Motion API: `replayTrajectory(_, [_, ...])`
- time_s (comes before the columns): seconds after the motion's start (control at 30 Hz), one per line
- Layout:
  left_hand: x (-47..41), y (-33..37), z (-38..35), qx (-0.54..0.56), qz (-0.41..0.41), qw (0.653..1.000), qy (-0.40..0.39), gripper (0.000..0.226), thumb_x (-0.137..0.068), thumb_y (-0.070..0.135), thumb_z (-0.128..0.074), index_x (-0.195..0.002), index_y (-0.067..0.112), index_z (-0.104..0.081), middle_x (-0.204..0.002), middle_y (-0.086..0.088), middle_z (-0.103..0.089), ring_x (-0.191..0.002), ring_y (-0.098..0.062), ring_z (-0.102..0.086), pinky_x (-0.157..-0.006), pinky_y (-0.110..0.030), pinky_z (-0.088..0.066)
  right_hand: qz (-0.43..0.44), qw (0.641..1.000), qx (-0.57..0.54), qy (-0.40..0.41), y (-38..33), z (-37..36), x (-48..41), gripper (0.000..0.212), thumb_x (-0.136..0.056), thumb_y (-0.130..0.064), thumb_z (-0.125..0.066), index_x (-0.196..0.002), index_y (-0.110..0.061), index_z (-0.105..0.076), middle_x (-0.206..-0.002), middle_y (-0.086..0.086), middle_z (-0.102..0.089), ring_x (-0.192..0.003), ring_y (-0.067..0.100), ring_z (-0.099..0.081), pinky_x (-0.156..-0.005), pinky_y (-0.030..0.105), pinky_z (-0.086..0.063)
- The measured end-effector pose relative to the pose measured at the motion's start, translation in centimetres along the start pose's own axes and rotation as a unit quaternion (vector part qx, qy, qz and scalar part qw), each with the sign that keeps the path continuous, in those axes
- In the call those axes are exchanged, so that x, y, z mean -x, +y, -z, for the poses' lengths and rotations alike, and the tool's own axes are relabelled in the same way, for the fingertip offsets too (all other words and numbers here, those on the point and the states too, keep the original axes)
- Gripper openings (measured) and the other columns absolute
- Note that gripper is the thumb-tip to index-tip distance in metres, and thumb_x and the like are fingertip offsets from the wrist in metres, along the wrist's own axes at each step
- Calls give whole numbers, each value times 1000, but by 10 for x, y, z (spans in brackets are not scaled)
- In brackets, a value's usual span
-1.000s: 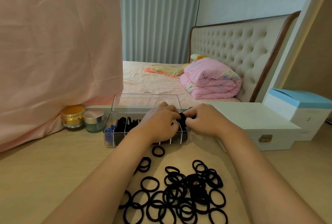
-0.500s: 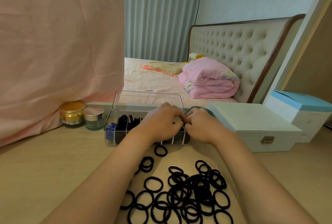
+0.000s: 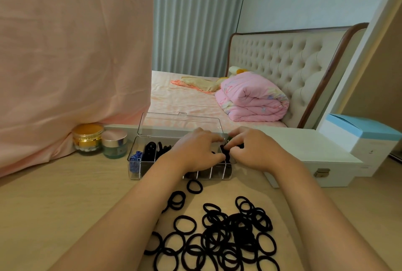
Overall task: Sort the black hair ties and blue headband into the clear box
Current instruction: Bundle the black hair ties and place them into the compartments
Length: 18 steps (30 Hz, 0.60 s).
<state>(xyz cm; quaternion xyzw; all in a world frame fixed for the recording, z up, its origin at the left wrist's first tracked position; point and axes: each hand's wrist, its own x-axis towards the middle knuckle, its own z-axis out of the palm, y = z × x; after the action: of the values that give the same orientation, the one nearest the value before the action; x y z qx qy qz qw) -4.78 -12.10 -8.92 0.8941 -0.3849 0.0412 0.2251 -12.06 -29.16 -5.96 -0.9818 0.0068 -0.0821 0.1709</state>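
- A bundle of black hair ties is pinched between the curled fingers of the left hand and the right hand, over the right end of the clear box.
- The box is hemmed in by a white case just to its right and jars to its left.
- The blue headband is kept in the leftmost compartment.
- A loose pile is spread nearer on the table.

Table with box, hair ties (jars alongside)

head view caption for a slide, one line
Left hand and right hand hold black hair ties at the right end of the clear box; loose ties on the table.
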Motion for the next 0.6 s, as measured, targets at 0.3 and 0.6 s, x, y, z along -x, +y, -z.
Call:
replayTrajectory(0.3, [17, -2, 1, -84, -22, 996, -33, 84, -83, 74, -55, -154, 35, -31, -158, 9, -31, -146, -15, -21, -118, -42, -21, -62, 990, 83, -97, -2, -22, 1, 69, -65, -56, -25, -114, -40, -71, -165, -11, -23, -144, 25, -26, -115, 51, -28])
replayTrajectory(0.6, [24, -2, -3, -135, -33, 990, -2, 84, -84, 75, -52, -154, 36, -28, -160, 8, -31, -146, -16, -25, -118, -41, -25, 9, 993, 115, -36, -15, -3, 7, 47, -94, -27, -43, -135, -38, -63, -167, -6, -21, -151, 18, -13, -121, 45, -10])
